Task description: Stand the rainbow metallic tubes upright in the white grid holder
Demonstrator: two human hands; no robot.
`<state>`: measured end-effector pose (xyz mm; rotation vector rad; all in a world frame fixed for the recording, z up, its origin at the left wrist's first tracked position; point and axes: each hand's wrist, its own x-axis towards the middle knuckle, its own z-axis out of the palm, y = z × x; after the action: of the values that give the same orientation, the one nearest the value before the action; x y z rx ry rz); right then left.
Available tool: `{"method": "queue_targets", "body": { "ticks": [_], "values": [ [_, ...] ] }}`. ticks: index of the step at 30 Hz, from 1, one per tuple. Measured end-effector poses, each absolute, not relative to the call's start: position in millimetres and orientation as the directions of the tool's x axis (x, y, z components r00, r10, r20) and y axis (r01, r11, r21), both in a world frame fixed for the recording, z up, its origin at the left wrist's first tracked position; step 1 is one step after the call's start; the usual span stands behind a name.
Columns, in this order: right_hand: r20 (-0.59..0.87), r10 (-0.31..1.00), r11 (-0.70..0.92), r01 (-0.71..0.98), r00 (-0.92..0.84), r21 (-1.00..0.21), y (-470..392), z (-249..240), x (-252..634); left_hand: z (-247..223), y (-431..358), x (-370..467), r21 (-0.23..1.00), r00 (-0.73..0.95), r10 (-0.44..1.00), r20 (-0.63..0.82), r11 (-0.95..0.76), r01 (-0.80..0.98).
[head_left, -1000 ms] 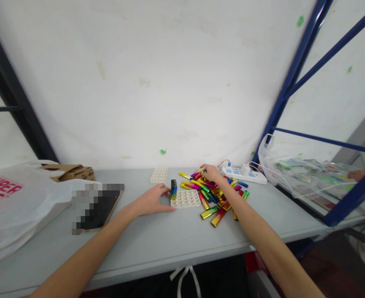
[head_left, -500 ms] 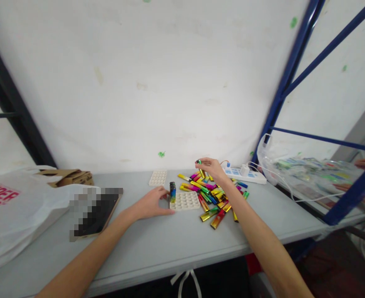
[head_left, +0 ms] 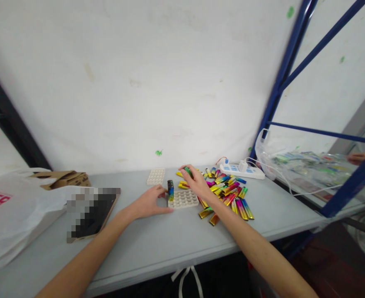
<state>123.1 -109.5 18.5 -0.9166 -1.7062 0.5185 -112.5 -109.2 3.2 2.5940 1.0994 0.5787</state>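
Note:
My left hand [head_left: 151,201] curves around the left end of a white tray [head_left: 185,200] with rows of holes, its thumb at the front corner and its fingers by the back. A few lighters [head_left: 170,191] with black tops and shiny blue-yellow bodies stand upright in the tray's left end. My right hand [head_left: 196,181] is above the tray's back right part, pinching a green metallic lighter [head_left: 187,170]. Its forearm covers part of a pile of shiny multicoloured lighters [head_left: 228,189] lying right of the tray.
Behind the tray lies a second white holed tray [head_left: 155,176]. At the left are a phone [head_left: 100,213], a white plastic bag [head_left: 17,219] and a cardboard box [head_left: 67,179]. A white power strip [head_left: 253,171] sits back right, near a blue metal frame [head_left: 271,103]. Another person's hand shows far right.
My right hand has moved left from above the pile to over the tray, carrying the lighter. My left hand stays at the tray's left end. The view has shifted slightly.

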Motion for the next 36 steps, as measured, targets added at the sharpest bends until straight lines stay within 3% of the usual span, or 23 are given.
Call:
{"method": "queue_targets", "body": {
  "ticks": [20,25,32,36],
  "values": [
    [0.603,0.796,0.533,0.545,-0.062,-0.647,-116.2,7.5,112.5,2.9,-109.0,-111.9,0.376,0.641,0.723,0.258,-0.686,0.623],
    [0.617,0.771,0.589,0.547,-0.159,-0.595,-121.1,12.5,115.8,1.9,-108.1,-112.5,0.38,0.642,0.719,0.266,-0.69,0.616],
    [0.646,0.672,0.695,0.609,-0.362,-0.381,-124.5,19.2,122.4,2.0,-108.7,-112.8,0.39,0.637,0.725,0.262,-0.683,0.617],
    [0.567,0.696,0.702,0.585,-0.441,-0.407,-126.2,21.6,124.6,2.0,-108.5,-112.2,0.394,0.631,0.735,0.246,-0.671,0.628]
  ]
}}
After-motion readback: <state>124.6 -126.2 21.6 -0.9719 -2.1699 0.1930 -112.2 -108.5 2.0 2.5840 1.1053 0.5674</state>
